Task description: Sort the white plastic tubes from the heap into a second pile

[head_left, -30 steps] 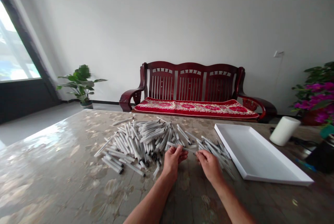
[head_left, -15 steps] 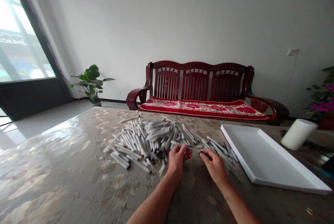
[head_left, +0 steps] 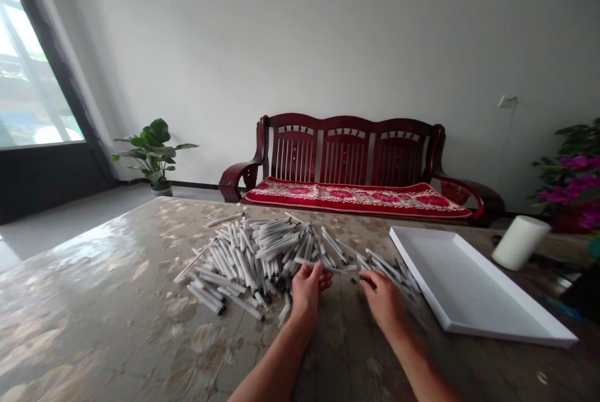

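Hardly anything has moved; both hands stay at the near edge of the heap. Left hand (head_left: pixel 307 286) and right hand (head_left: pixel 382 299) each seem to pinch one end of a thin white plastic tube (head_left: pixel 338 269), fingers closed on it. It sits just above the shiny brown desk (head_left: pixel 117 302), beside the big heap of white tubes (head_left: pixel 253 251). I think a soft, level hold works best, so nearby tubes don't roll.
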Demonstrator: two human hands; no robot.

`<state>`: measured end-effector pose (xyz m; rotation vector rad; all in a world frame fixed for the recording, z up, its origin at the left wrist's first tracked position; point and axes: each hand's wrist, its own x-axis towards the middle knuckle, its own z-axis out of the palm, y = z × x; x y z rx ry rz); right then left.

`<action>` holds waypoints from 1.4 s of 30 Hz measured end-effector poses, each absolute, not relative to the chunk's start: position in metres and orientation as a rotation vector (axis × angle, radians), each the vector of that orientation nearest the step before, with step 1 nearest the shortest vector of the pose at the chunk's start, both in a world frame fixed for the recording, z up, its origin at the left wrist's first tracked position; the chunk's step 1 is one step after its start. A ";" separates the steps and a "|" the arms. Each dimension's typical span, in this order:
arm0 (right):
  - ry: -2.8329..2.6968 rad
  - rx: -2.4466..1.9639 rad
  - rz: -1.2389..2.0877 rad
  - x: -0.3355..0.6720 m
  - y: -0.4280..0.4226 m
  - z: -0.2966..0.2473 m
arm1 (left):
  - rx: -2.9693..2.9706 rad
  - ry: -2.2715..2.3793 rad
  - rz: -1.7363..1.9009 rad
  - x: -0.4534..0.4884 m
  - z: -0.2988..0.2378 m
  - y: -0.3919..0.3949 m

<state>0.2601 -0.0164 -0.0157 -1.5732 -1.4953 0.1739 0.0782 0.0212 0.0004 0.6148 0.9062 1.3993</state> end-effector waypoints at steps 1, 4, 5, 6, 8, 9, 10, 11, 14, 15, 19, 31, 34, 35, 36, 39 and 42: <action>-1.508 -1.590 0.148 0.259 -0.017 -0.015 | 0.624 0.899 1.392 0.079 0.000 0.021; -1.535 -1.567 0.161 0.254 -0.019 -0.011 | 0.639 0.898 1.376 0.081 -0.002 0.020; -1.543 -1.538 0.193 0.252 -0.020 -0.010 | 0.639 0.902 1.374 0.081 -0.002 0.020; -1.542 -1.506 0.235 0.250 -0.021 -0.010 | 0.637 0.905 1.372 0.081 -0.002 0.019; -1.512 -1.454 0.325 0.247 -0.022 -0.010 | 0.633 0.904 1.372 0.081 -0.001 0.019; -1.492 -1.438 0.361 0.245 -0.022 -0.010 | 0.633 0.901 1.370 0.081 -0.001 0.019; -1.478 -1.427 0.387 0.244 -0.022 -0.011 | 0.633 0.898 1.369 0.081 0.000 0.019; -1.473 -1.420 0.403 0.243 -0.022 -0.011 | 0.634 0.894 1.362 0.082 0.000 0.018; -1.492 -1.437 0.370 0.244 -0.020 -0.010 | 0.645 0.882 1.342 0.082 0.000 0.018; -1.490 -1.452 0.329 0.247 -0.019 -0.009 | 0.644 0.880 1.347 0.082 0.000 0.019; -1.404 -1.540 0.078 0.273 -0.019 -0.003 | 0.580 0.916 1.448 0.076 0.001 0.025; -1.414 -1.986 -0.400 0.311 -0.031 0.005 | 0.863 0.990 1.355 0.081 0.003 0.017; -1.474 -1.750 -0.168 0.287 -0.034 0.011 | 0.956 0.970 1.314 0.088 0.000 0.012; -1.497 -1.672 0.008 0.276 -0.035 0.013 | 0.979 0.955 1.305 0.090 -0.001 0.010; -1.536 -1.608 0.204 0.265 -0.036 0.015 | 0.998 0.931 1.297 0.093 -0.001 0.008; -1.603 -1.515 0.634 0.239 -0.038 0.015 | 1.027 0.823 1.279 0.096 -0.001 0.002; -1.492 -1.421 0.896 0.229 -0.037 0.011 | 0.956 0.740 1.290 0.094 0.003 0.001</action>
